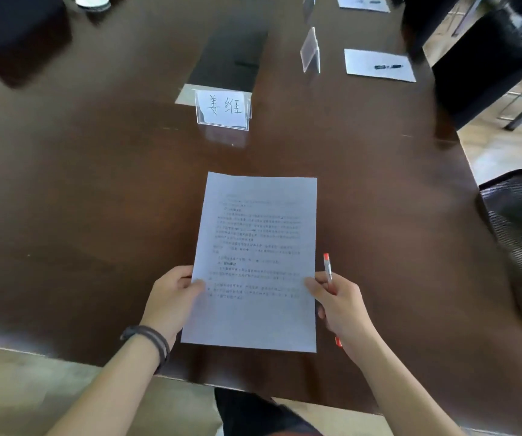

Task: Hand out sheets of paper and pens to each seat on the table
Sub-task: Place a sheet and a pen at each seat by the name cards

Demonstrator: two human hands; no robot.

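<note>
Seen from my head camera, both hands hold a printed sheet of paper (255,262) over the near end of a dark wooden table (80,190). My left hand (171,297), a dark band (149,339) around its wrist, pinches the sheet's left edge, thumb on top. My right hand (341,305) grips the right edge the same way and also clasps a red-capped pen (327,269), which stands just beside the paper with its cap pointing away from me. Whether the sheet touches the tabletop or hangs just above it, I cannot tell. Beyond the paper stands a clear name card holder (222,110) with handwritten characters, and behind that lies a black folder (231,59). Along the right side, a second sheet (379,65) carries a dark pen (388,67), with another clear card stand (310,51) beside it; a third sheet (363,2) shows at the top edge. A black mesh chair (520,234) sits at the right of the table.
</note>
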